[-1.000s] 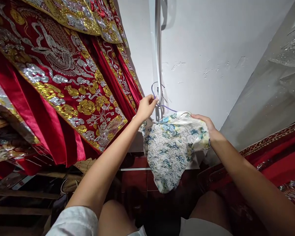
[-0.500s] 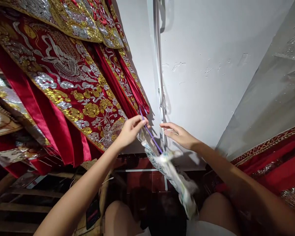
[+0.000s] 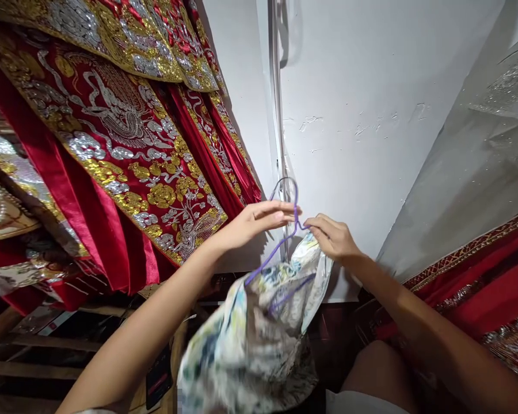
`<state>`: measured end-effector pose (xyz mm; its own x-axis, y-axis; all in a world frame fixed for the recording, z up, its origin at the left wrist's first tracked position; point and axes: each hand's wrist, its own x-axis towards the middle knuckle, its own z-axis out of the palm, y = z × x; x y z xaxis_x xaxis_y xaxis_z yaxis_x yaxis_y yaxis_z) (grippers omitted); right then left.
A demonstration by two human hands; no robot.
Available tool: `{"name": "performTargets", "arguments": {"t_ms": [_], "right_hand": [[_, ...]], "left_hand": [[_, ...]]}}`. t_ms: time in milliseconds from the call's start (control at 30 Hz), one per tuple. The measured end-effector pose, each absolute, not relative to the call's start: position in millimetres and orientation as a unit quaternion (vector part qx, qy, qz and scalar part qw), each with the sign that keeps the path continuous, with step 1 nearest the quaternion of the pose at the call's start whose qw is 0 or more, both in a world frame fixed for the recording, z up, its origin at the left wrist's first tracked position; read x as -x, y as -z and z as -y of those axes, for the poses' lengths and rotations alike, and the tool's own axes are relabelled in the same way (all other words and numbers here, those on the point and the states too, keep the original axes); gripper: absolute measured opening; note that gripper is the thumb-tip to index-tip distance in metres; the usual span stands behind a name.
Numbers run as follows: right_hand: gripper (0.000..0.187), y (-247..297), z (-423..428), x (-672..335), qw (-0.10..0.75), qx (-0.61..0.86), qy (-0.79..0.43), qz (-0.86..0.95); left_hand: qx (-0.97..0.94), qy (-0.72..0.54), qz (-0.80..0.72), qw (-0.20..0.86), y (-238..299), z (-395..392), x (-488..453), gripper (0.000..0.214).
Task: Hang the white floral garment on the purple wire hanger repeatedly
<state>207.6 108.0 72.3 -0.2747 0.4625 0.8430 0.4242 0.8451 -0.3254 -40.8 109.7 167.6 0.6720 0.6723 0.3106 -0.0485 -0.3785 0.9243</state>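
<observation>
While half a second ago our right hand (image 3: 333, 238) hung free, its grip now pinches the purple hanger (image 3: 296, 215) just beside its neck; our left hand (image 3: 259, 221) has loosened, fingers outstretched there. Below both, we see the floral-print top (image 3: 242, 351) on the hanger, gaping, rumpled, white with blue, green and yellow, partly blurred.

Showing beyond the grip: brightly lit, scuffed white wall (image 3: 349, 86), pale upright strip (image 3: 273, 103). Showing below the grip: shadowed red floor (image 3: 328, 322). Showing lower left: slatted wooden furniture (image 3: 34, 369).
</observation>
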Motion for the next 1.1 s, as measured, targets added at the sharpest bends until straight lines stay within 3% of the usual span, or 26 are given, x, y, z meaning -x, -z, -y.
{"name": "performTargets", "arguments": {"t_ms": [100,200,400,633,733,833,933,1000,1100], "right_hand": [[0.025,-81.6,-119.9,-236.0,0.551,0.339,0.008,0.762],[0.028,-95.2,-137.3,-253.5,0.561,0.411,0.006,0.719],[0.029,-135.2,-166.2,-237.9,0.523,0.485,-0.035,0.700],[0.033,-140.7,-151.0,-200.1,0.435,0.475,-0.080,0.761],[0.043,-123.4,-137.1,-193.3,0.396,0.508,-0.007,0.765],[0.056,-90.3,-122.6,-184.2,0.433,0.482,0.082,0.757],[0.043,-35.9,-105.4,-171.3,0.506,0.407,0.082,0.756],[0.027,4.8,-93.1,-164.1,0.453,0.373,-0.014,0.810],[0.016,51.1,-77.4,-157.3,0.277,0.457,-0.181,0.826]], "left_hand": [[-0.682,-0.335,-0.261,0.595,-171.6,-130.5,67.7,0.056],[-0.619,-0.383,-0.332,0.600,-156.5,-147.4,93.1,0.059],[-0.431,-0.636,-0.393,0.506,-109.6,-160.0,109.3,0.043],[-0.319,-0.715,-0.356,0.511,-54.9,-152.0,104.8,0.034],[-0.306,-0.659,-0.372,0.578,-9.0,-141.0,89.6,0.036],[-0.345,-0.603,-0.394,0.602,34.8,-128.7,69.4,0.048],[-0.357,-0.592,-0.431,0.580,61.4,-115.3,54.6,0.056],[-0.349,-0.600,-0.443,0.567,68.3,-104.6,51.1,0.057],[-0.350,-0.618,-0.437,0.551,66.9,-87.2,52.8,0.059]]}}
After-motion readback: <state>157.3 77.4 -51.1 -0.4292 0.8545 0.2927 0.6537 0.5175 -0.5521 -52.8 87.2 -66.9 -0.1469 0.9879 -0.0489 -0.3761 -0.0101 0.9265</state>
